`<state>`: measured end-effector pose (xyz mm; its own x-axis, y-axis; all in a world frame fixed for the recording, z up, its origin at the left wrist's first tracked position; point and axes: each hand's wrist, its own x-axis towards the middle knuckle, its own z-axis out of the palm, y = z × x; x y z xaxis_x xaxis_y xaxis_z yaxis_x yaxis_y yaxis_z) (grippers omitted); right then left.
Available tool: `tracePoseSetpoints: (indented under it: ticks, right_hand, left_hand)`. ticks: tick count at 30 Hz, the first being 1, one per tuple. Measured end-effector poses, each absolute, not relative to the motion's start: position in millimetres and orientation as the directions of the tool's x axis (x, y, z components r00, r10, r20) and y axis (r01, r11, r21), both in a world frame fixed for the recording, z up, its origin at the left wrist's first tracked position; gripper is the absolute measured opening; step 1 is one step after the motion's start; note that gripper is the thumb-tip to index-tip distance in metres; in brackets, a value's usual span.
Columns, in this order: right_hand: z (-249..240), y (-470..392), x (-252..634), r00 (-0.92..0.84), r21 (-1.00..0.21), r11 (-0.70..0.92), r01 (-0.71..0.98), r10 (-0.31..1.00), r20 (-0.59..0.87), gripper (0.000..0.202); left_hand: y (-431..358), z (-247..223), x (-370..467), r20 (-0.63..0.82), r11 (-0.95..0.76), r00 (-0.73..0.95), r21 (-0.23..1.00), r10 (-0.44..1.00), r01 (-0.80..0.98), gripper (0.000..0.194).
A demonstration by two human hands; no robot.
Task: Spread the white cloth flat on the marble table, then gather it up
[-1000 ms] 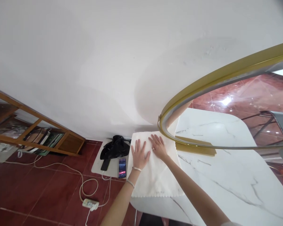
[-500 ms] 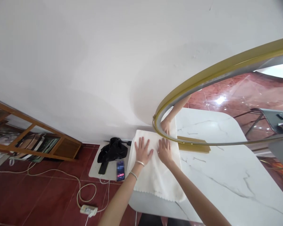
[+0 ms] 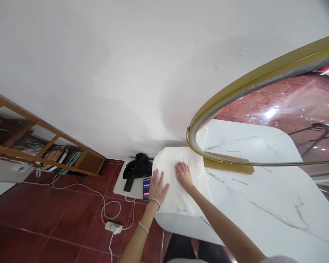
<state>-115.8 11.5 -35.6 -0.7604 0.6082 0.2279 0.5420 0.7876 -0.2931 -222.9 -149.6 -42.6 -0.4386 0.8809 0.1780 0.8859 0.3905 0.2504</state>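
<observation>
I'm touching white cloth (image 3: 178,199).
My left grip (image 3: 157,187) is lying spread at its nine o'clock; I can't tell if my right grip (image 3: 184,176) is pinching.

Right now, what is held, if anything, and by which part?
The left hand lies open on the white cloth, holding nothing. The right hand, fingers curled, touches the cloth's middle; whether it grips any cannot be told.

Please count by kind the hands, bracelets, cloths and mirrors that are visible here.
Bare left hand and bare right hand: 2
Thin pale bracelets: 2
White wavy-edged fabric cloth: 1
Gold-framed rounded mirror: 1
Total: 6
</observation>
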Motion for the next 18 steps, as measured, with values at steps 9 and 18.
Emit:
tracePoseSetpoints:
  ticks: [9,18]
  right_hand:
    - [-26,-107,-15,-0.881,-0.229,0.892,0.389,0.433,0.192,0.064]
    - [-40,-86,82,-0.660,-0.182,0.706,0.684,0.706,0.257,0.069]
  left_hand:
    - [-236,-41,-135,0.215,0.503,-0.542,0.212,0.812,0.838,0.067]
    - [-162,-29,-80,0.135,0.174,-0.221,0.291,0.966,0.941,0.073]
